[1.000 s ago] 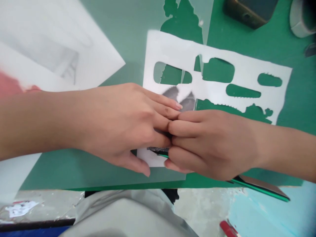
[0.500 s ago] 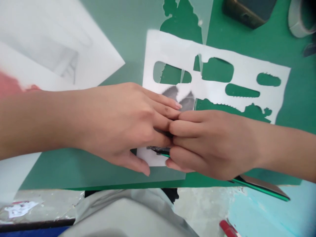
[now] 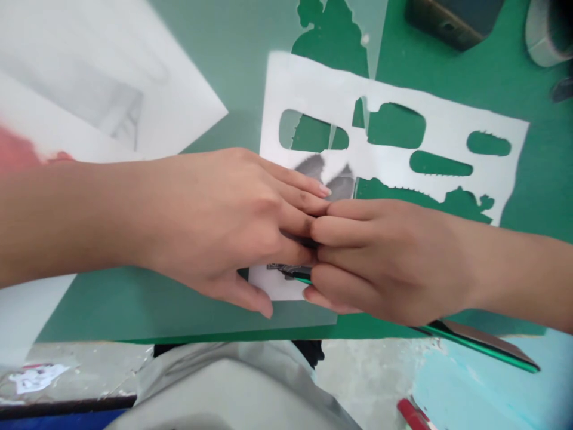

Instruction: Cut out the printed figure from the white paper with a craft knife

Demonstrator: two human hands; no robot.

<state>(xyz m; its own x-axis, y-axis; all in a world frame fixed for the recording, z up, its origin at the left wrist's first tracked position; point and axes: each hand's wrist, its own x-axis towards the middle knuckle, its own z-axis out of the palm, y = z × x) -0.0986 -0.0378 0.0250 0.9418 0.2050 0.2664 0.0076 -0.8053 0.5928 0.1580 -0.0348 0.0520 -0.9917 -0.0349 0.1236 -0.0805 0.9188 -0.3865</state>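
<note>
My left hand (image 3: 242, 209) lies flat with its fingers stretched over a white paper sheet (image 3: 394, 98), pressing it down. My right hand (image 3: 385, 263) is closed around a craft knife (image 3: 487, 346) with a black and green body. Its dark tip touches a small printed black patch near the sheet's lower left, just beside my left thumb. The knife's middle is hidden by my right hand, whose knuckles touch my left fingertips. Several shapes are cut out of the sheet. A grey printed shape (image 3: 342, 182) shows beside my left fingers.
A translucent sheet (image 3: 224, 42) with a cut-out lies beneath, over the green table surface (image 3: 447, 65). White papers (image 3: 188, 101) lie at left. A dark block (image 3: 456, 21) and a tape roll (image 3: 539, 36) stand at the far right. A red object (image 3: 412, 415) is below the table edge.
The craft knife has slid slightly to the right, its rear end reaching farther out past my right hand. My left hand stays in place on the sheet.
</note>
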